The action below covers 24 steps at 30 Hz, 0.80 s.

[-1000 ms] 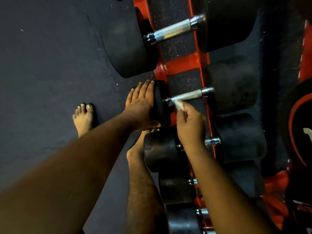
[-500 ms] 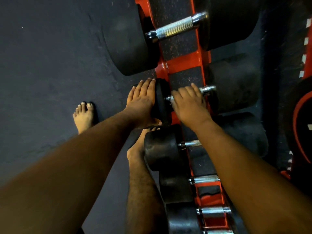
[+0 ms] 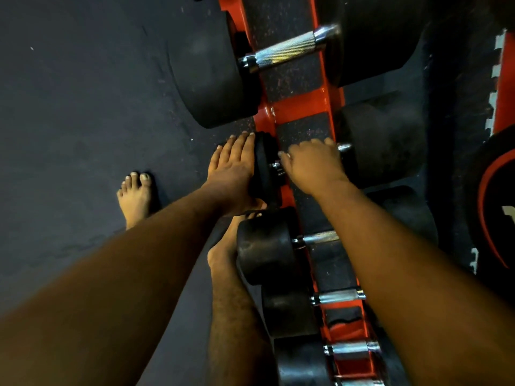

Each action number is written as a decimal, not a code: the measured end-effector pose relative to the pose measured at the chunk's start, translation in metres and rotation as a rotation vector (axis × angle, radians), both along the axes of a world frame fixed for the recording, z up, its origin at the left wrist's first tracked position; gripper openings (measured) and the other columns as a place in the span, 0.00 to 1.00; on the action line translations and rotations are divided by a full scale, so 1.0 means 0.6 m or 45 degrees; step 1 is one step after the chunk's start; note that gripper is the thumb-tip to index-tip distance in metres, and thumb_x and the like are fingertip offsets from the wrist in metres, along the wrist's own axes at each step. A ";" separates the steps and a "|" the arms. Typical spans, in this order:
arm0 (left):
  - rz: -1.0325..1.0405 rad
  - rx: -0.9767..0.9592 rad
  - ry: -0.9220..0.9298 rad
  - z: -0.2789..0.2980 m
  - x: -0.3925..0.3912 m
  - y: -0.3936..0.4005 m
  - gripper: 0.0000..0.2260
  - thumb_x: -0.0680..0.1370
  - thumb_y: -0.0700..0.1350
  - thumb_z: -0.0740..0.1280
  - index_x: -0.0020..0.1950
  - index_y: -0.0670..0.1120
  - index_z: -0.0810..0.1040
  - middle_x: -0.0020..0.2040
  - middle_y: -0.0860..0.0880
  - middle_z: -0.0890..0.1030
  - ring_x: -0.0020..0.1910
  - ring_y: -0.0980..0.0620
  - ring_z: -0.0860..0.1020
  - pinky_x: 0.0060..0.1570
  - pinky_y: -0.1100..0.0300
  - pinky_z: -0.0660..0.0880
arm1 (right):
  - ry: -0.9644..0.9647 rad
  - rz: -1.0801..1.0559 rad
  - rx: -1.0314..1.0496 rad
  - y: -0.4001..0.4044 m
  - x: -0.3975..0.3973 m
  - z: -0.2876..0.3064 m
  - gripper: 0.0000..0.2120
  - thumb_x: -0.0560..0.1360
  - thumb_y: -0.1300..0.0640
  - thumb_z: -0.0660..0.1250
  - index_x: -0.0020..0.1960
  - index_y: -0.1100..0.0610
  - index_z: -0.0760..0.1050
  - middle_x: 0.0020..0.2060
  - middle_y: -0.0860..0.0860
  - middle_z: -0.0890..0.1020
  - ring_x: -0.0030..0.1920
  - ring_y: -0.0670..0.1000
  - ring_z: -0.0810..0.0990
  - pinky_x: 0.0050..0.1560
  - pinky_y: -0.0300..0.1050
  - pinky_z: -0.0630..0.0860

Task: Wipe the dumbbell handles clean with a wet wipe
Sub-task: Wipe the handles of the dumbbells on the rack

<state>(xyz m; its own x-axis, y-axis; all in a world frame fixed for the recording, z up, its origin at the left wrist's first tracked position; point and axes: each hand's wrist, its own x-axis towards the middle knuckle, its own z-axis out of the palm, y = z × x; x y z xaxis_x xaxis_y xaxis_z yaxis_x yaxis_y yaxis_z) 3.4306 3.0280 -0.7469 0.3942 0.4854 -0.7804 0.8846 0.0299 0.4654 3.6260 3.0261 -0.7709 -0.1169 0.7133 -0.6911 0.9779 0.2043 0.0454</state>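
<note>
On the orange rack (image 3: 302, 104), second dumbbell from the far end, the left hand (image 3: 232, 169) lies flat with straight fingers against the outer face of the near weight head (image 3: 264, 168). Judged purpose: to brace the dumbbell so it does not roll or shift in its cradle while the bar is rubbed. The right hand (image 3: 312, 162) is curled over the dumbbell handle (image 3: 344, 147), covering nearly all of it; only the chrome collar at the far end shows. The wet wipe is not visible in this view and is presumed pressed between palm and bar; this cannot be confirmed. Wrapping the whole hand round the bar would let the wipe reach the knurling on all sides.

Compared with one second earlier, the right hand has advanced from pinching the white wipe at the near end of the bar to enclosing the bar fully. Since half a second ago the grip is much the same. The left hand has not shifted. Neighbouring handles (image 3: 287, 50) remain unattended.
</note>
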 end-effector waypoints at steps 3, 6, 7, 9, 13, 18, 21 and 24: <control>0.009 -0.002 -0.007 -0.002 0.000 -0.001 0.66 0.64 0.57 0.82 0.82 0.47 0.34 0.83 0.47 0.38 0.81 0.46 0.36 0.78 0.49 0.35 | -0.012 0.051 0.161 -0.075 0.038 0.014 0.29 0.80 0.37 0.56 0.68 0.59 0.72 0.63 0.60 0.77 0.67 0.62 0.72 0.76 0.61 0.58; 0.004 0.009 -0.006 -0.003 -0.002 -0.002 0.66 0.64 0.57 0.82 0.82 0.46 0.35 0.83 0.47 0.38 0.81 0.46 0.36 0.77 0.49 0.35 | -0.049 0.073 0.157 -0.081 0.047 0.010 0.35 0.77 0.32 0.56 0.71 0.60 0.68 0.65 0.61 0.73 0.70 0.62 0.68 0.78 0.61 0.53; -0.003 0.014 -0.004 -0.001 -0.002 -0.002 0.66 0.64 0.57 0.82 0.82 0.46 0.35 0.83 0.47 0.38 0.81 0.46 0.36 0.77 0.49 0.35 | -0.063 0.037 0.096 -0.053 0.039 0.009 0.35 0.76 0.31 0.57 0.67 0.58 0.71 0.62 0.59 0.76 0.66 0.61 0.71 0.75 0.58 0.57; -0.008 0.026 0.003 0.000 0.001 -0.002 0.66 0.64 0.57 0.82 0.82 0.46 0.35 0.83 0.47 0.39 0.81 0.46 0.37 0.77 0.48 0.35 | -0.100 0.029 -0.110 0.004 0.026 0.012 0.33 0.73 0.28 0.59 0.62 0.55 0.74 0.58 0.56 0.79 0.62 0.59 0.75 0.66 0.55 0.63; -0.010 0.027 0.012 -0.001 0.000 -0.002 0.66 0.63 0.59 0.82 0.82 0.46 0.35 0.83 0.46 0.39 0.82 0.46 0.37 0.78 0.48 0.36 | 0.023 0.107 -0.191 0.010 0.022 0.022 0.30 0.74 0.34 0.66 0.66 0.54 0.72 0.63 0.55 0.77 0.65 0.58 0.73 0.67 0.55 0.62; -0.005 0.033 0.022 0.001 0.001 0.000 0.67 0.63 0.60 0.82 0.82 0.46 0.36 0.83 0.47 0.40 0.82 0.46 0.37 0.79 0.48 0.37 | 0.279 0.037 0.049 -0.055 -0.031 0.013 0.27 0.79 0.60 0.50 0.77 0.60 0.62 0.73 0.57 0.70 0.76 0.57 0.64 0.80 0.56 0.49; -0.001 0.032 0.025 0.003 0.002 0.000 0.67 0.63 0.59 0.83 0.83 0.46 0.36 0.83 0.47 0.40 0.82 0.47 0.37 0.78 0.49 0.36 | 0.418 -0.009 0.237 -0.105 -0.029 0.020 0.29 0.77 0.64 0.48 0.77 0.62 0.64 0.76 0.58 0.68 0.78 0.57 0.63 0.78 0.54 0.52; 0.010 0.040 0.031 0.003 0.004 0.000 0.67 0.62 0.60 0.82 0.82 0.46 0.37 0.84 0.47 0.40 0.82 0.46 0.38 0.79 0.48 0.37 | 0.650 -0.578 0.257 -0.174 -0.026 0.031 0.23 0.80 0.67 0.56 0.73 0.59 0.72 0.71 0.56 0.75 0.72 0.55 0.72 0.73 0.43 0.61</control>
